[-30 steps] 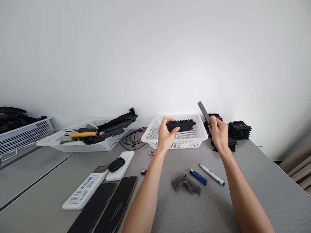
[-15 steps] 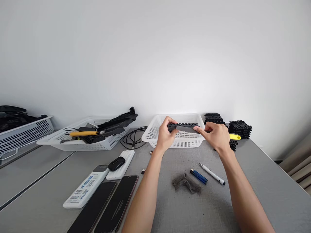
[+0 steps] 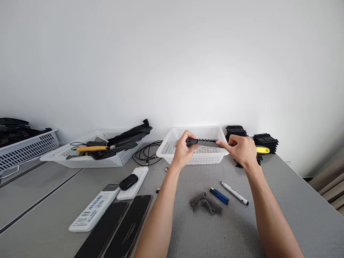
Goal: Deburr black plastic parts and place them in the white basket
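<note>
Both hands gripping as before, left hand fingers around black part, right hand holding yellow-handled blade, now flat against it

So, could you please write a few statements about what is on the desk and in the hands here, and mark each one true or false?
1. The left hand holds the black toothed part above the white basket. True.
2. The right hand holds a blade with a yellow handle. True.
3. The blue lighter lies inside the basket. False: it lies on the desk beside the white marker.
4. The grey cloth covers the phones. False: it lies apart from them.
</note>
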The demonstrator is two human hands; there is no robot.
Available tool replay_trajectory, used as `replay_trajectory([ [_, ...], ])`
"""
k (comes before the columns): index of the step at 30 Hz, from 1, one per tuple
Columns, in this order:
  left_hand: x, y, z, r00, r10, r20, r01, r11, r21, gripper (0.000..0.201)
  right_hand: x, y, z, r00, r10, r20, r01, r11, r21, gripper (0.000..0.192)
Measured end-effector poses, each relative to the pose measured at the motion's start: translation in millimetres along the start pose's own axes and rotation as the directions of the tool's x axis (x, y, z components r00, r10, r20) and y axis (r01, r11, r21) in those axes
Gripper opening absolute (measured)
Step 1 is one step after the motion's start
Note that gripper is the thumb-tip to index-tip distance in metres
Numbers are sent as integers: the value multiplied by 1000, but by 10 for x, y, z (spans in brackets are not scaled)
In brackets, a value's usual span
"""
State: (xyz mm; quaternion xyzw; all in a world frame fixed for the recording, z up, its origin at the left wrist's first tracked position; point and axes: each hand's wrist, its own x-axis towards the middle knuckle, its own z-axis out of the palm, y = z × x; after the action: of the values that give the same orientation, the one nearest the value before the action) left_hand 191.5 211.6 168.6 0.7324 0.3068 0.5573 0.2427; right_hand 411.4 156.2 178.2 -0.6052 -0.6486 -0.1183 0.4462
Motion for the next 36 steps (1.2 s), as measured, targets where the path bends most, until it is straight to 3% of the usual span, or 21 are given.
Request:
replay_trajectory([
  [22, 5, 6, -31, 1000, 2, 5, -2, 999, -38, 25, -1, -33, -4, 1000, -12, -15, 13, 998, 57, 66],
  [30, 45, -88, -161, 997, 28, -74, -30, 999, -34, 36, 20, 171, -38, 1000, 9, -5, -9, 999, 47, 63],
  [36, 40, -72, -171, 999, 36, -35, -38, 997, -67, 36, 26, 197, -70, 1000, -3, 13, 2, 999, 49, 63],
])
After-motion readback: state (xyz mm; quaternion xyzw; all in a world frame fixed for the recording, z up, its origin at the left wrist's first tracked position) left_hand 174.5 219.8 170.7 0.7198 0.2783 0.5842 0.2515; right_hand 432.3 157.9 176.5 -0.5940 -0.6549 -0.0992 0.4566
